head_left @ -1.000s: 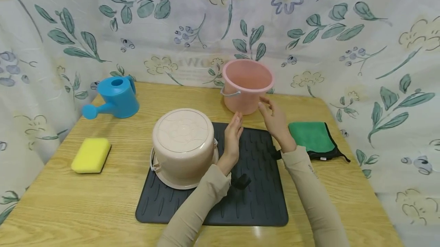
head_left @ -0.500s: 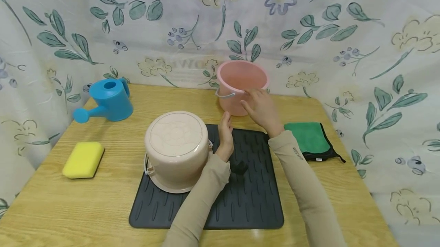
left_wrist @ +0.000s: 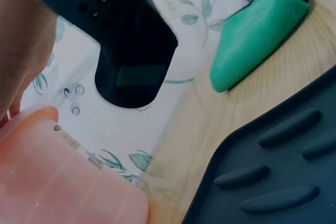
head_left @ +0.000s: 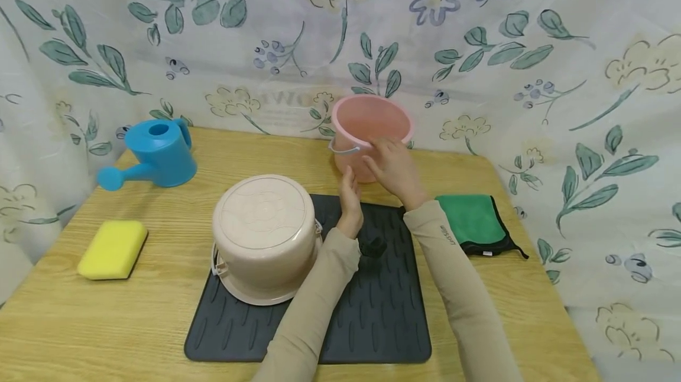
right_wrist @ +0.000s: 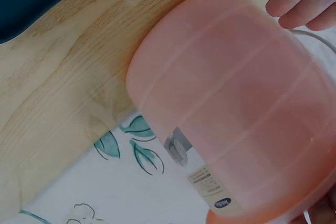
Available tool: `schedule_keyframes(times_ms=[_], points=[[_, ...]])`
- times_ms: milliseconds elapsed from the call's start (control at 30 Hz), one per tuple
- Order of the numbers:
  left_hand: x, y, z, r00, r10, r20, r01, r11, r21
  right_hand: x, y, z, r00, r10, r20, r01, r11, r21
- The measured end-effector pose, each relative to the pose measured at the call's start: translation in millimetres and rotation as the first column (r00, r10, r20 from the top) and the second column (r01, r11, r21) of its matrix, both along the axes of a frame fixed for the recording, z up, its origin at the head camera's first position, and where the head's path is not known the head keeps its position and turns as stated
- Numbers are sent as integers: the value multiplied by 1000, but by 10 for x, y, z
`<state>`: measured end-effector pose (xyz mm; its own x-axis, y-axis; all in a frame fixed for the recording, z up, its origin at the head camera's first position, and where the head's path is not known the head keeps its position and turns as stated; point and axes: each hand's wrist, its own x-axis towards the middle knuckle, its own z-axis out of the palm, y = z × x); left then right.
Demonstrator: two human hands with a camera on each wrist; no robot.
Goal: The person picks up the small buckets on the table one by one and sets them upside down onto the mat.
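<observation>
The right hand (head_left: 395,169) grips the pink bucket (head_left: 369,122) by its rim; the left hand (head_left: 351,203), fingers straight, is beside it.

1. Right hand (head_left: 395,170) grips pink bucket (head_left: 347,162) by its rim near table's (head_left: 133,323) far edge, left hand (head_left: 351,204) beside.
2. Upturned beige bucket (head_left: 266,234) stands at mat's (head_left: 383,299) left edge.
3. Watering can (head_left: 162,154) sits near table's far-left corner, sponge (head_left: 113,250) near left edge, cloth (head_left: 470,222) near right.
</observation>
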<state>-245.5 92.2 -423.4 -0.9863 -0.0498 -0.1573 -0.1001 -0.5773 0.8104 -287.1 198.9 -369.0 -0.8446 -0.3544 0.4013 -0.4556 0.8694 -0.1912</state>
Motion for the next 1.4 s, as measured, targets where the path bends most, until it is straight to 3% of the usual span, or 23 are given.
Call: schedule_keyframes(times_ms=[133, 367, 700, 867, 1133, 1400], points=[[-32, 49, -20, 1000, 22, 16, -22, 1000, 5, -46, -20, -33, 1000, 5, -16, -5, 1000, 15], [-113, 106, 12, 996, 88, -12, -87, 996, 17, -142, -67, -47, 997, 36, -71, -35, 999, 18], [-151, 157, 48, 991, 111, 75, -109, 994, -25, -147, -98, -79, 993, 11, -121, -10, 1000, 13], [-189, 173, 46, 989, 123, 77, -122, 992, -17, -186, -125, -107, 989, -5, -148, 4, 1000, -3], [-255, 179, 45, 992, 106, 73, -112, 990, 80, -240, -81, -101, 989, -29, -142, 23, 999, -45], [-273, 177, 3, 989, 73, 129, -87, 990, 112, -162, -30, -135, 980, -7, -198, -2, 999, -46]])
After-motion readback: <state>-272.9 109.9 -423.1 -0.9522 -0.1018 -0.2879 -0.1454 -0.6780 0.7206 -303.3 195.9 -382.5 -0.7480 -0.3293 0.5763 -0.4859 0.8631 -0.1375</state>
